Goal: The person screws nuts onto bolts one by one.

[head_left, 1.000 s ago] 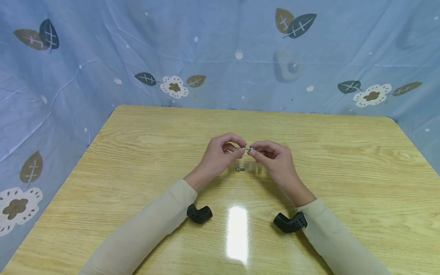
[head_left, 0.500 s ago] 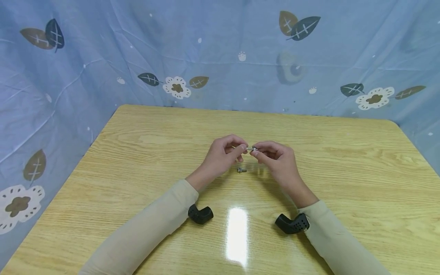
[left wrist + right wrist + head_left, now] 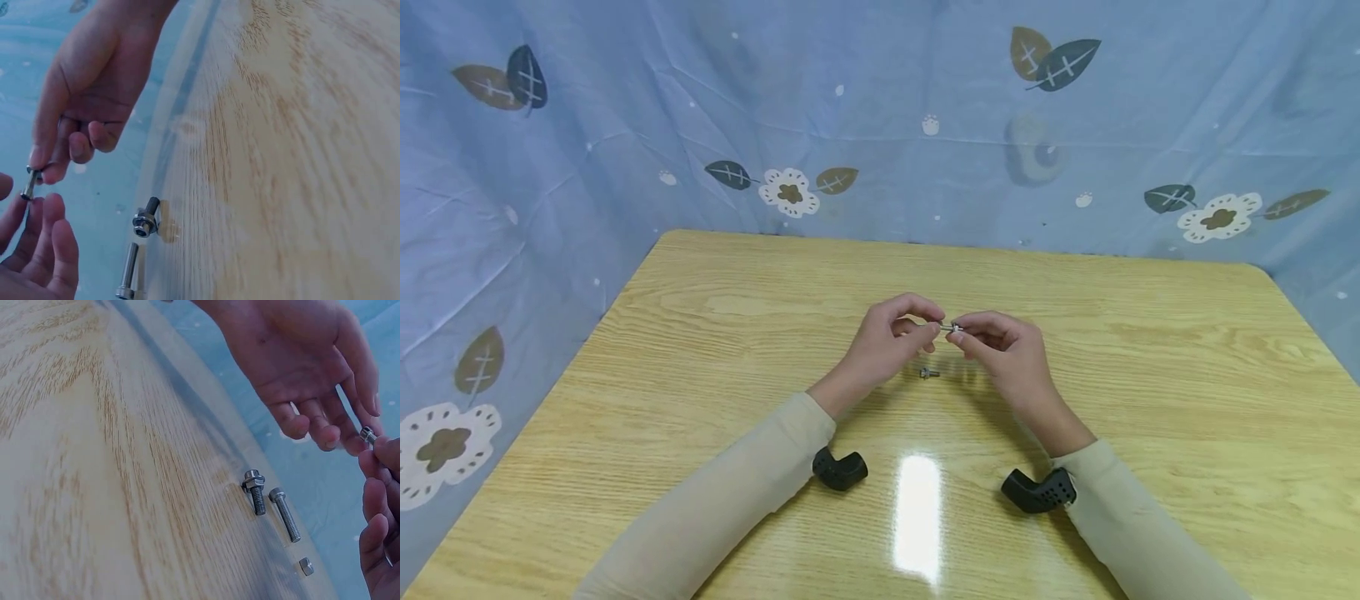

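In the head view my left hand (image 3: pixel 883 342) and right hand (image 3: pixel 1018 354) meet above the table around a small metal bolt (image 3: pixel 947 327). The left thumb and index finger are at its head (image 3: pixel 367 433), which shows in the right wrist view. At the other end, my right thumb and fingertip pinch a small nut (image 3: pixel 31 169) on the shank; they partly cover it. Below the hands lies a bolt with a nut and washer on it (image 3: pixel 929 373). The wrist views also show a bare bolt (image 3: pixel 285 515) beside it and a loose nut (image 3: pixel 305 567).
The wood-grain table (image 3: pixel 760 283) stretches out to both sides of the hands. A blue patterned cloth (image 3: pixel 880 100) hangs behind it and along the left. Black wrist mounts (image 3: pixel 839 470) sit on both sleeves. Light glares off the table near the front (image 3: pixel 917 517).
The head view has shifted slightly. My left fingers have shifted along the bolt, and less of its shank shows. The right hand keeps its pinch, and the assembled bolt on the table stays put.
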A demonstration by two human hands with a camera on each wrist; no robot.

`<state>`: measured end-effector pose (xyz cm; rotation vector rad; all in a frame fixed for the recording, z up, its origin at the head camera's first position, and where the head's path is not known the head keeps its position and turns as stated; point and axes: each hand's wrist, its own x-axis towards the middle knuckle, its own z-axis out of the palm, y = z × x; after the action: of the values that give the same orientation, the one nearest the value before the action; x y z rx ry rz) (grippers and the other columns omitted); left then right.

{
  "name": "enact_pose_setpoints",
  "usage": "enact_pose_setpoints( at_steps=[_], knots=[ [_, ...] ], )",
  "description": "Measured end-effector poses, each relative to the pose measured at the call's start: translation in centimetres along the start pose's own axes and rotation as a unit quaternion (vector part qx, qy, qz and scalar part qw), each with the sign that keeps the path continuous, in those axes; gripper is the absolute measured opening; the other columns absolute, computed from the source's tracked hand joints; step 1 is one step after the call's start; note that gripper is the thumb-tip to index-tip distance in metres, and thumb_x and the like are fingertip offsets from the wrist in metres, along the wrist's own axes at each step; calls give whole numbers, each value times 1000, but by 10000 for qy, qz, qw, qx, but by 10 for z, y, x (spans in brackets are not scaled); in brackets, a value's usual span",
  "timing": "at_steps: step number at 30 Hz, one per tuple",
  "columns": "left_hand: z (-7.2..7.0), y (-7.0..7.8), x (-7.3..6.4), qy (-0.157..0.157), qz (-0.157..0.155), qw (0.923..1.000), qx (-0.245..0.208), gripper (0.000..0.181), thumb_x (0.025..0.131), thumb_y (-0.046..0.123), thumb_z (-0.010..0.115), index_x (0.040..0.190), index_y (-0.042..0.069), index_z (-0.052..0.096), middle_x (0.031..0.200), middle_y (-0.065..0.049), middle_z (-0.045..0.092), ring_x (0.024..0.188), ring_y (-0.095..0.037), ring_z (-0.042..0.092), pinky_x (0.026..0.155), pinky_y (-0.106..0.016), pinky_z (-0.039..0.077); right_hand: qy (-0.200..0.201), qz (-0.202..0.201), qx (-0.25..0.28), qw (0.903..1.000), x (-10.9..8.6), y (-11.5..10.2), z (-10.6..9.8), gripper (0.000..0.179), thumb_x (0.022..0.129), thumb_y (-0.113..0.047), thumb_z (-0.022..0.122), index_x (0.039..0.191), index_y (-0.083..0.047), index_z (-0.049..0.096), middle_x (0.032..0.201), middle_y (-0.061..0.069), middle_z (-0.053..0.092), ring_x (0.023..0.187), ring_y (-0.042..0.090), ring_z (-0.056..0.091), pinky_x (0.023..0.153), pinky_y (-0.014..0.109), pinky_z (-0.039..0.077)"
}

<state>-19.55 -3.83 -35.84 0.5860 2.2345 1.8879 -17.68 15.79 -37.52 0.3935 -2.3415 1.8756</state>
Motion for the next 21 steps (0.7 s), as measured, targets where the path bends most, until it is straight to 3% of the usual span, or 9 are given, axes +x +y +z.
enact_pose_setpoints(
  at_steps=[9,15,21],
  knots=[
    [1,-1,1,32,-70,9998,161,20,98,19,58,112,5,65,104,-17,65,86,-37,65,77,-41,56,0,-31,68,10000,-1,1,-1,21,91,-14,68,107,0,69,87,-9,70,71,22,63,64,30,53],
    [2,0,1,118,22,9998,160,14,96,12,60,108,9,66,106,-8,64,88,-35,67,76,-42,56,5,-36,90,10000,0,0,-1,22,90,-15,69,106,0,69,87,-5,70,72,23,64,64,31,53],
    [2,0,1,115,93,9998,124,17,94,10,63,110,7,65,112,-4,63,89,-25,68,75,-34,56,-18,-14,66,10000,1,0,-1,20,91,-11,68,107,1,69,88,-11,69,73,23,64,62,30,53]
  ],
)
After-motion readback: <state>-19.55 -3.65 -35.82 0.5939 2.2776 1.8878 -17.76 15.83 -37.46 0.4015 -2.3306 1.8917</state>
